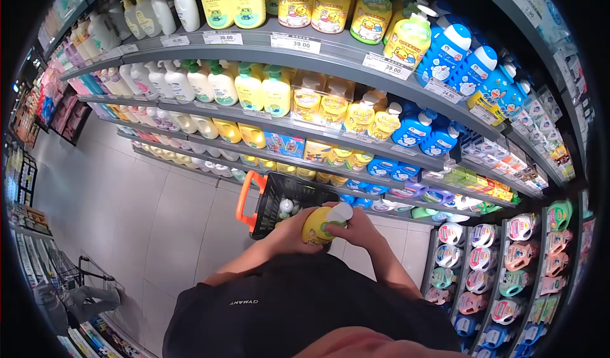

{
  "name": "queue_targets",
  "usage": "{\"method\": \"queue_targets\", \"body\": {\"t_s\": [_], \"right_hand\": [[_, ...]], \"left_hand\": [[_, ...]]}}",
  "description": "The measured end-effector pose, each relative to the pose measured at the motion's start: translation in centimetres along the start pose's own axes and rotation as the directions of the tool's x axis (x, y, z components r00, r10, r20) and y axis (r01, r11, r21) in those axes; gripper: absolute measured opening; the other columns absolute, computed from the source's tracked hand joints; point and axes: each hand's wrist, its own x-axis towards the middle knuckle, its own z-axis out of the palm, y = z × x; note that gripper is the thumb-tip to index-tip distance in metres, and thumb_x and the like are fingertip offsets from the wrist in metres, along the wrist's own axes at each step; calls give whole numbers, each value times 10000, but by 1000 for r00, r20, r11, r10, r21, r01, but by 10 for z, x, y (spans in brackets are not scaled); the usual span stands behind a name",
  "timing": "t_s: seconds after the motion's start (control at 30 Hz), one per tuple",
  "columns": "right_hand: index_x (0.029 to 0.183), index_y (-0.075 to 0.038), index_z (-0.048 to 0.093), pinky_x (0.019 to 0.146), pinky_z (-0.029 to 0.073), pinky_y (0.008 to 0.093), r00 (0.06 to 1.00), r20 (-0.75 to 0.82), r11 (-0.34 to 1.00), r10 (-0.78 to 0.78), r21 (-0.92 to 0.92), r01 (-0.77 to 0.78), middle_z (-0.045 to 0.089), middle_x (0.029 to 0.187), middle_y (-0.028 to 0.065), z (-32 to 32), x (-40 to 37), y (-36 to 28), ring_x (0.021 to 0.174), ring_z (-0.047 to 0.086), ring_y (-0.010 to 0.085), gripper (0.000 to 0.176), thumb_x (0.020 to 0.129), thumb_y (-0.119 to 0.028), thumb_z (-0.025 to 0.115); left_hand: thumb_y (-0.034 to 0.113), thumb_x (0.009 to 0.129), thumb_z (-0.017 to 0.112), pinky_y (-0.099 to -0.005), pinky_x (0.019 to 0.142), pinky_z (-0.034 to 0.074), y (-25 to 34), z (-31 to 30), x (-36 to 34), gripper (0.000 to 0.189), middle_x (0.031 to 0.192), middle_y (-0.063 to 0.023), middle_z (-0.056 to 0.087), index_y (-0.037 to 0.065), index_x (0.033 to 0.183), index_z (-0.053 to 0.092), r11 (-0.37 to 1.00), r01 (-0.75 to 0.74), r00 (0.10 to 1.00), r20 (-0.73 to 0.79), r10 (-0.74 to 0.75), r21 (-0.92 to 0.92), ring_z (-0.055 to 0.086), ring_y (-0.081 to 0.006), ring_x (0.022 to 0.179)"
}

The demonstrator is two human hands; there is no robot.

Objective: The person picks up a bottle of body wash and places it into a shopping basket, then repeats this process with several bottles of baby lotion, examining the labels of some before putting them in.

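Observation:
A yellow bottle [314,226] with a white pump or cap is held in front of my dark shirt, tilted with its top to the right. My left hand [291,232] is wrapped round the body of the bottle. On the other side, my right hand [357,226] grips it near the white top. Just beyond my hands stands a black shopping basket [272,199] with an orange handle [243,200]. Inside the basket lie white-topped bottles [286,207], partly hidden by my left hand and forearm.
Long shelves [254,40] of pump bottles run across in front of me. Laundry bottles [481,259] fill a shelf unit at the lower right. At the lower left a person's grey-clad legs [92,302] show beside a cart [63,269]. Grey floor tiles [165,218] lie to the left.

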Motion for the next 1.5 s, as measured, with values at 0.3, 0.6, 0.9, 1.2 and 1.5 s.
{"method": "queue_targets", "body": {"t_s": [0.3,0.6,0.9,1.2,1.5], "right_hand": [[1102,23,713,770,559,380,976,-214,996,35,-77,-52,745,946,193,-6,6,-8,873,733,282,408,911,-338,715],[1538,-81,346,716,561,306,953,-303,888,-21,433,157,593,1375,177,-22,-14,-8,937,702,203,531,1054,-257,477],[1537,-34,313,666,570,302,922,-357,891,149,453,32,622,1306,186,-8,-55,46,926,713,234,575,1064,-347,415],[1529,-39,343,732,558,314,922,-342,900,181,436,-15,646,1265,142,1,-71,61,957,693,213,524,1088,-308,434],[1483,-25,427,742,543,292,930,-308,871,203,490,-28,666,1227,105,3,-76,65,929,662,152,475,1081,-272,484]], "left_hand": [[261,706,904,-419,1037,486,36,1,7,944,1363,-196,582,45,1482,412,998,-64,995,-80,62,-24,594,-344,1265],[158,812,825,-388,1078,457,25,-40,39,813,1381,-118,565,11,1476,380,872,-194,966,-243,90,-449,551,-213,1291],[210,891,781,-368,1062,466,125,-172,131,665,1319,-107,614,18,1427,438,864,-476,819,-440,368,-163,589,-187,1220],[327,794,889,-372,1054,481,219,-225,220,768,1304,-93,633,45,1393,500,792,-611,725,-389,569,20,606,-185,1205],[422,748,898,-349,1022,504,225,-233,290,787,1275,-121,668,-6,1323,571,884,-421,833,-298,465,203,643,-187,1167]]}}
